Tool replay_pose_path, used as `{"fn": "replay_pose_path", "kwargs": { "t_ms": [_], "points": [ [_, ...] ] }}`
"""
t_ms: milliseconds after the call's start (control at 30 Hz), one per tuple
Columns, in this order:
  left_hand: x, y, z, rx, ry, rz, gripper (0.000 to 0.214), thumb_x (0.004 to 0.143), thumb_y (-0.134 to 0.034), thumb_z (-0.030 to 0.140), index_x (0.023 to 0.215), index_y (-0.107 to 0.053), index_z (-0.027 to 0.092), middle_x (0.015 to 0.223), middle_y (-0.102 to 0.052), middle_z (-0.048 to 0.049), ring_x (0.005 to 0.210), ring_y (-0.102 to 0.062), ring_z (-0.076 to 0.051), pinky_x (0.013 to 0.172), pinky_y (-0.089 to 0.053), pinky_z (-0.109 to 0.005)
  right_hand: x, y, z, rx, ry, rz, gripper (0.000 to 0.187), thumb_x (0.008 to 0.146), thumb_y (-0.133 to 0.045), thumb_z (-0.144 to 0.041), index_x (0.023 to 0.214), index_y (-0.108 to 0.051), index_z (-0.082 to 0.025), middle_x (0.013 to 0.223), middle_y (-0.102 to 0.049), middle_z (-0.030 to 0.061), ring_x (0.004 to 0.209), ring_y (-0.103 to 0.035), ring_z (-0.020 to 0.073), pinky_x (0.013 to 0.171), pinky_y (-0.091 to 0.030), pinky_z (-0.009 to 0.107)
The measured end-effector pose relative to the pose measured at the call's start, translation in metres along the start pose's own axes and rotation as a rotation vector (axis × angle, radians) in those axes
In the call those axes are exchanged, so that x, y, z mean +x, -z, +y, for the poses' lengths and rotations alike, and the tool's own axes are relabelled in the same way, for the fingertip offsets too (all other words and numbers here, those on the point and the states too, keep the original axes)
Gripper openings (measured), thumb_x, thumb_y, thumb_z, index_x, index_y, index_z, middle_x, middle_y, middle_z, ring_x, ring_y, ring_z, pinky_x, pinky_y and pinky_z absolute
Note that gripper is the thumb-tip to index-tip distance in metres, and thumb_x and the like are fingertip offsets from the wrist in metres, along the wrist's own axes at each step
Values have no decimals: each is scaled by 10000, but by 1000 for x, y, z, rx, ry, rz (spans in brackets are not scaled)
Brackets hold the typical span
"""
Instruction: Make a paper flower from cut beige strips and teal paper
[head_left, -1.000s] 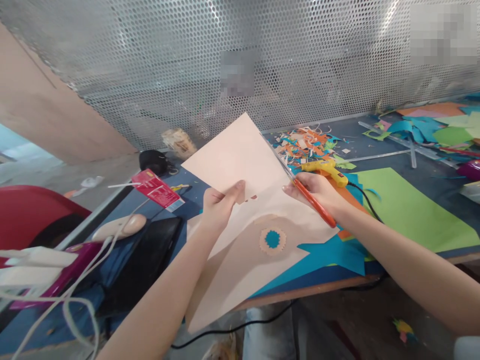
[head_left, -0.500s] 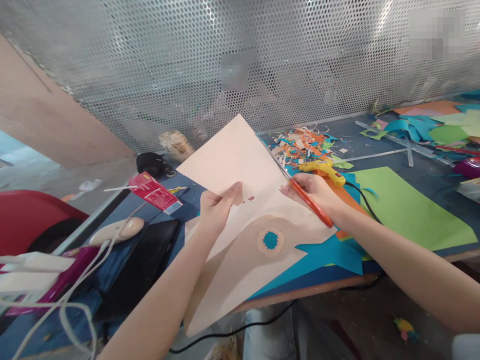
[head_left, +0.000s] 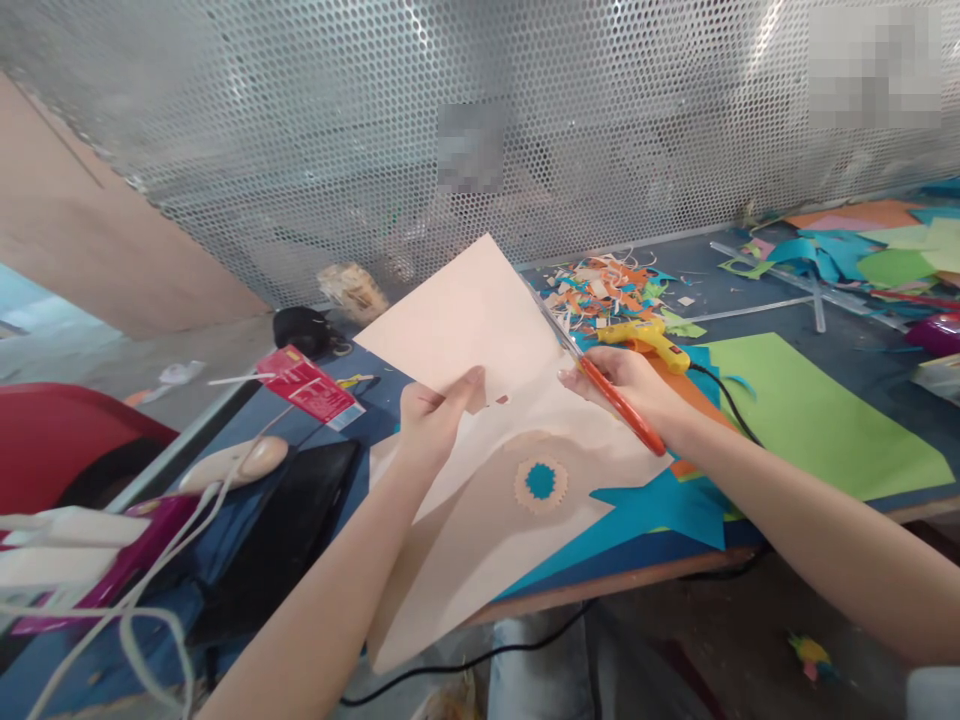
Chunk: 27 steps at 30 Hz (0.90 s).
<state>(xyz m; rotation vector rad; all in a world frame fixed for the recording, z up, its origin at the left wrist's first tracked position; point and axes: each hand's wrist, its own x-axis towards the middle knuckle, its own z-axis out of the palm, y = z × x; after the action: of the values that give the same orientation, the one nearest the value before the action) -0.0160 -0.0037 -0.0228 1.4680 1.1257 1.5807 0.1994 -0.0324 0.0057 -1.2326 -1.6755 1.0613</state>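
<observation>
Pinching a large cream paper sheet (head_left: 465,330) between thumb and fingers, the left hand (head_left: 431,415) lifts it tilted above the table's (head_left: 862,335) near edge. The right hand (head_left: 626,385) grips orange-handled scissors (head_left: 600,385), blades along the sheet's right edge. Just behind lies a yellow glue gun (head_left: 645,337), near paper scraps (head_left: 607,280).

Left hand (head_left: 429,418) holds cream paper (head_left: 480,330); right hand (head_left: 626,385) grips orange scissors (head_left: 611,400).
</observation>
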Motion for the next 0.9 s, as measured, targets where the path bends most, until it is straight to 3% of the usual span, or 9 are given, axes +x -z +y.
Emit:
{"fn": "replay_pose_path", "kwargs": {
  "t_ms": [200,367,900],
  "points": [
    [-1,-3,9,-163,17,-78,173,655,-663,294,597,-653,131,531,-608,-20,562,-584,-155,533,-509,-278,-1,1,0,-65,29,7,330,702,-574,-489,666,-479,-175,599,-403,-43,545,-378,92,468,-298,210],
    [-1,-8,16,-268,39,-58,154,609,-694,261,559,-650,122,612,-640,-47,528,-577,-154,466,-492,-275,1,2,3,-116,50,-13,335,709,-563,-491,648,-461,-177,589,-389,-46,529,-355,86,462,-288,210],
    [-3,-6,14,-124,36,-128,249,682,-629,325,528,-601,131,550,-592,-60,693,-615,-226,587,-520,-330,-1,1,-1,-133,34,12,377,688,-553,-538,635,-460,-177,590,-397,-39,536,-362,93,473,-289,218]
  ]
}}
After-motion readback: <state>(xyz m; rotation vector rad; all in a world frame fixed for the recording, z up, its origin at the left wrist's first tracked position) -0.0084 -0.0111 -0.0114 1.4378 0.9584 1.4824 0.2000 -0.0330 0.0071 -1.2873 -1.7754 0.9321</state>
